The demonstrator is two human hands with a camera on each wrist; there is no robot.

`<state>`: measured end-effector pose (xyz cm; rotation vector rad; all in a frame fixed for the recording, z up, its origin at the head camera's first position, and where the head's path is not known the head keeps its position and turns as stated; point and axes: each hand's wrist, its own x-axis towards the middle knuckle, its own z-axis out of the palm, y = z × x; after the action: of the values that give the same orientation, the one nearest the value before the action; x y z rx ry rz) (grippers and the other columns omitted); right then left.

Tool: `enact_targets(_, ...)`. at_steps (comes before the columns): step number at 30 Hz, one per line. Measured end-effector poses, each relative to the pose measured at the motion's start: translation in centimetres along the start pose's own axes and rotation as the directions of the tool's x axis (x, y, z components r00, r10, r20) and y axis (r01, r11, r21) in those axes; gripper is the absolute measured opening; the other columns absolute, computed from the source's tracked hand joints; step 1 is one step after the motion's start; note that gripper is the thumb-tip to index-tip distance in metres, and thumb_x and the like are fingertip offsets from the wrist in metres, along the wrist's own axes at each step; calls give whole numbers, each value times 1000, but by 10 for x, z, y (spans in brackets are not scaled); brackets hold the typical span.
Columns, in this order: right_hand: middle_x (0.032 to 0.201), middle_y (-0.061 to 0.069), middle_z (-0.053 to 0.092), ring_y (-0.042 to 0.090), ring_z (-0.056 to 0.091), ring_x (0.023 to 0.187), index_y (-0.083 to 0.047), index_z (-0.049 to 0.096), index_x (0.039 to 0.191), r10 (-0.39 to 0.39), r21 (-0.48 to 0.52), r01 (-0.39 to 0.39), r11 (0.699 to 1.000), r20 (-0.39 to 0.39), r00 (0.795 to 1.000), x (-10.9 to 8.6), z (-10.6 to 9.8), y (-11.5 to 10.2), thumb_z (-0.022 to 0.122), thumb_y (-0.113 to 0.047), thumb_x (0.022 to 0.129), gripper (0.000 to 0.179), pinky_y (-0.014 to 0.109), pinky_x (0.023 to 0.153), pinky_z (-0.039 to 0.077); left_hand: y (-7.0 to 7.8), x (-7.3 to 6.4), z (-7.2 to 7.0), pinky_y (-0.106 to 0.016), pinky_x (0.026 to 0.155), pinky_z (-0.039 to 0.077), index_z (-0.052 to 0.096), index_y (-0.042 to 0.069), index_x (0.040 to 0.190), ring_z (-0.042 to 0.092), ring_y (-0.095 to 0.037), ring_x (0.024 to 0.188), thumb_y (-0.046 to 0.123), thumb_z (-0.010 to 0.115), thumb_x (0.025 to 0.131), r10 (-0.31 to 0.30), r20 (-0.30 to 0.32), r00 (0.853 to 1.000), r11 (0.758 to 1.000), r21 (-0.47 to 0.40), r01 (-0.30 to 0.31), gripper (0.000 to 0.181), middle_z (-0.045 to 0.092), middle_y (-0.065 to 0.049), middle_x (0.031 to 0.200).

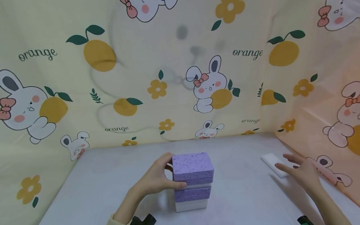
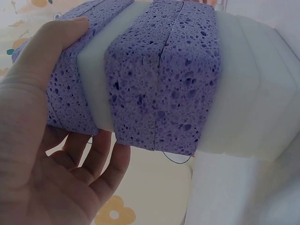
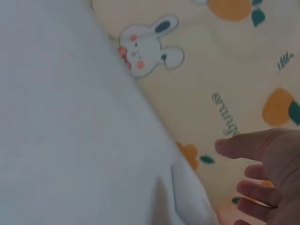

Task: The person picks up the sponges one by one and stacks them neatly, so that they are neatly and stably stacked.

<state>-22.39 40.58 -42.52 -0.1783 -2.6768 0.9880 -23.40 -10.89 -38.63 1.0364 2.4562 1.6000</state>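
Observation:
A stack of purple sponges [image 1: 192, 164] and white foam blocks [image 1: 192, 205] stands upright on the table [image 1: 236, 187]. The purple and white layers alternate, with purple on top and white at the bottom. My left hand [image 1: 158, 175] grips the upper part from the left side, its thumb across the front and its fingers behind. In the left wrist view, purple sponge [image 2: 187, 89] with open pores fills the middle. On the right, a single flat white block [image 1: 271, 163] lies on the table. Over it is my right hand [image 1: 303, 172], fingers spread and holding nothing.
Behind the table hangs a cream curtain [image 1: 157, 43] printed with rabbits and oranges. It continues down the right side as a peach-toned sheet [image 1: 317, 125], close to the flat white block. Dark wrist straps [image 1: 144, 220] show at the bottom.

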Motion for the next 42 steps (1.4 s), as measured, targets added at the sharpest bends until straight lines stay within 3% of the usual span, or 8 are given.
enact_targets(9,141,43,31,60,31,125,15,33,142,88,42,-95,995,132,987,9,-4,31,71,-45,89,88,74,94,29,2,5,1,-38,89,51,59,24,118,56,-14,100,35,91,68,0,8,1000,1000,10,0,61,57,7,111)
enact_targets(24,135,41,40,57,41,118,18,39,136,77,-28,-73,997,144,987,17,1,35,83,-44,78,95,67,91,38,1,1,1,-33,88,52,58,25,119,56,-16,99,35,91,68,-17,4,1000,1000,9,17,61,57,7,111)
enact_targets(32,135,42,39,55,42,118,19,36,136,120,-20,-118,993,173,978,19,3,37,83,-46,76,100,65,92,40,2,0,0,-37,89,51,58,25,120,56,-14,100,35,91,68,-26,-1,1000,1000,15,26,62,57,8,112)
enact_targets(42,135,40,41,53,46,116,18,38,136,94,-2,-95,995,190,977,19,6,34,82,-42,79,94,65,90,41,-1,0,-1,-36,89,51,58,24,120,56,-14,100,34,91,69,-25,-1,1000,1000,13,25,62,57,7,111)
